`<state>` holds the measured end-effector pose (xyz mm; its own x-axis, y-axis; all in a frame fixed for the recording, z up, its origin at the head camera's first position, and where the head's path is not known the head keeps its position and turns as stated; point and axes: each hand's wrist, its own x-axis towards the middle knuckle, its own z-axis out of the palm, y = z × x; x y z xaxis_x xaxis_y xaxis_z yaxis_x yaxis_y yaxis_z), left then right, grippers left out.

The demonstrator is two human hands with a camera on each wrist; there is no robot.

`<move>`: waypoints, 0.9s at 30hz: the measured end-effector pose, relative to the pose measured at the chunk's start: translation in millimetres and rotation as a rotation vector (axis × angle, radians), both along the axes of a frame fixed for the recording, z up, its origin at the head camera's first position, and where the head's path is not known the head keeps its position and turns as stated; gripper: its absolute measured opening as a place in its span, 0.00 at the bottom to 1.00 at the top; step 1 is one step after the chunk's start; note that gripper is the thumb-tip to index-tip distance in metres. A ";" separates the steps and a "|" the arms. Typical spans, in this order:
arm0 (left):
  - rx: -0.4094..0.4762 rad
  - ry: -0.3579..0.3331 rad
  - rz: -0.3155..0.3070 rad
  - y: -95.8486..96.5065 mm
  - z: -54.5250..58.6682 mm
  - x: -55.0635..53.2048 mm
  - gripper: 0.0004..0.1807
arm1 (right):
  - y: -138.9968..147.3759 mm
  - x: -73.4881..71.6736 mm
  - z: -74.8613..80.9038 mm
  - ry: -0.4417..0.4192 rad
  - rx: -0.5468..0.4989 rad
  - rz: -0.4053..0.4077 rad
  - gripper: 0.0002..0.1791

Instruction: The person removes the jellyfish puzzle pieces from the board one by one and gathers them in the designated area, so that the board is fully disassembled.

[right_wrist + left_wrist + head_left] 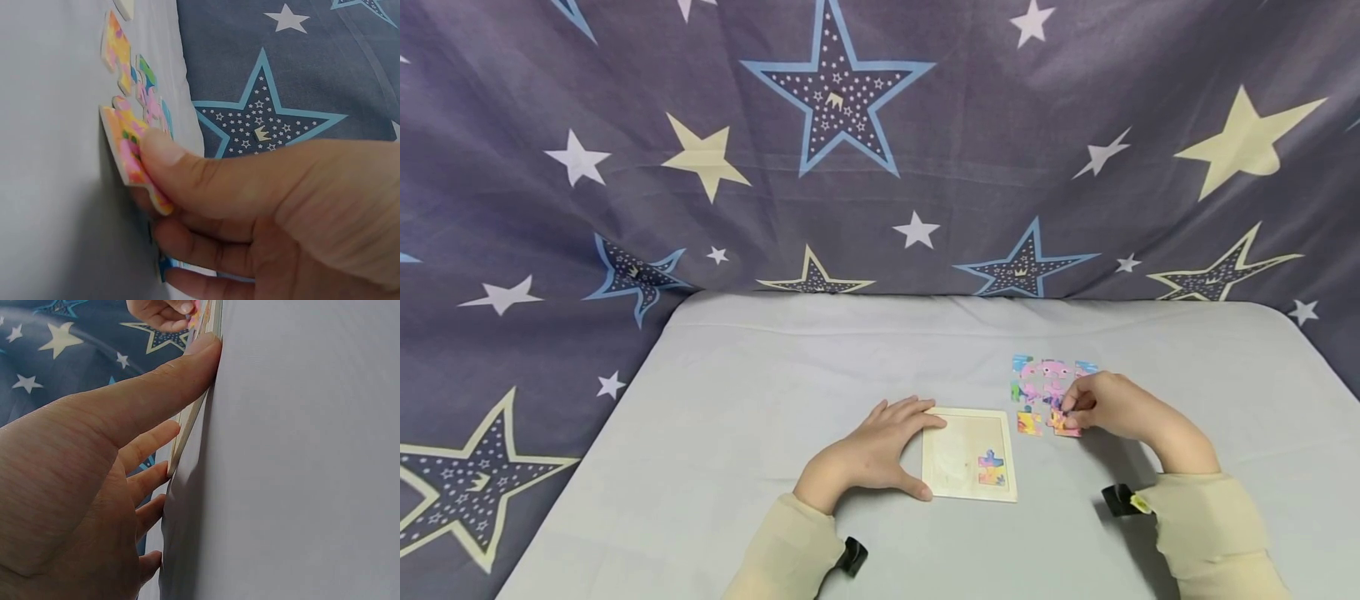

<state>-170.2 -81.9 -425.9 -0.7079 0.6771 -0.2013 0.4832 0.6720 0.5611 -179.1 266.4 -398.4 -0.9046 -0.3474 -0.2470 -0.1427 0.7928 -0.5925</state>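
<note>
My left hand [880,450] rests along the left side of a square, pale wooden puzzle tray [951,493], thumb at the near corner and fingertips by the far one. In the left wrist view its thumb [169,381] stretches straight to the tray's edge. One jigsaw piece [991,468] in blue, purple and yellow lies inside the tray, toward its lower right. Right of the tray, my right hand [1108,408] pinches an orange, yellow and pink jigsaw piece [128,147] between thumb and fingers. That piece tilts up from the surface in the right wrist view.
Several loose jigsaw pieces [1028,423] lie in rough rows beside and beyond my right hand, partly hidden by it. A light grey cloth [760,375] covers the table. Behind it hangs a dark curtain [970,167] printed with stars.
</note>
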 end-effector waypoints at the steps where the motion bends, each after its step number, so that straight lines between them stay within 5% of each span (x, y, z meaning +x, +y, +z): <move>1: 0.000 0.001 -0.001 0.0 0.1 0.0 0.49 | 0.5 -0.2 0.2 0.005 -0.005 0.004 0.03; 20: -0.001 -0.011 0.001 0.1 2.7 0.3 0.48 | -2.8 1.6 -1.6 -0.010 0.051 -0.022 0.08; 27: 0.000 -0.011 0.002 0.2 2.6 0.1 0.48 | -5.5 3.2 4.7 0.048 0.085 -0.018 0.11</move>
